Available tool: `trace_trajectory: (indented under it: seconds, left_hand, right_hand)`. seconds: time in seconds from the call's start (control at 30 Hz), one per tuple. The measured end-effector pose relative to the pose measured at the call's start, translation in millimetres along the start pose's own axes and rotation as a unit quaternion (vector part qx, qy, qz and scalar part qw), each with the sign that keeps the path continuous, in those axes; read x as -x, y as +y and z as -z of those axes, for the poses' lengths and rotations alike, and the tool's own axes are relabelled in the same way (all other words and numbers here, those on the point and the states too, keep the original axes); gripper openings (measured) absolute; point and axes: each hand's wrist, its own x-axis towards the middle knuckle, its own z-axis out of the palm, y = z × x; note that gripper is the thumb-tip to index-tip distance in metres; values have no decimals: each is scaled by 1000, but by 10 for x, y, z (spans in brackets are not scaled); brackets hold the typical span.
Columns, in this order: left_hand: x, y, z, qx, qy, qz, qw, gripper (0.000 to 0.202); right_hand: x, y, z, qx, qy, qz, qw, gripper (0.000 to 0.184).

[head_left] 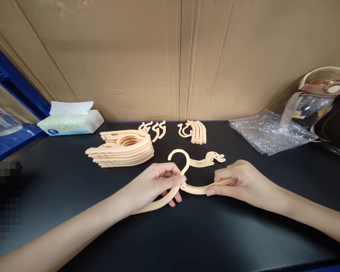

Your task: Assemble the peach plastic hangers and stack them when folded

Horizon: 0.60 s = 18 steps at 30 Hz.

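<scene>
Tissue pack: one, soft and patterned, at the back left of the tabletop; one white tissue stands out of its top.
Drinking bottle: one, clear with a brown lid and beige handle, back right; contents cannot be told.
Clear vessel: one, partly in view at the left edge, beside the blue frame; contents cannot be told.
Plastic wrap: one crumpled clear sheet, in front of the bottle.
Hanger in work: one beige folding hanger, held above the front of the tabletop between both hands, hook upward.
Left hand: thumb and fingers closed in a pinch at the joint below the hook; one hanger arm runs under the palm toward the wrist.
Right hand: curled closed around the outer part of the other arm, thumb along its near side.
Folded hangers: one stack, behind and left of the left hand; roughly six layers, exact count obscured by overlap.
Loose hooks: about four, behind the stack.
Arm pieces: about four, side by side, with at least one curved piece on their left.
Loose beige part: just behind the held hanger; one or two, overlapping.
</scene>
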Motion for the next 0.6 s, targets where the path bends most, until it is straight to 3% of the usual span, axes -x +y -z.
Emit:
trace_trajectory:
  seconds: [0.23,0.6]
  left_hand:
    - [-16,-22,-10,-7,-6,-12,1000,34]
    - [6,36,26,21,-7,14,1000,28]
  right_hand:
    - [-15,7,4,-30,-31,-51,998,56]
    - [5,21,53,153,61,92,982,45]
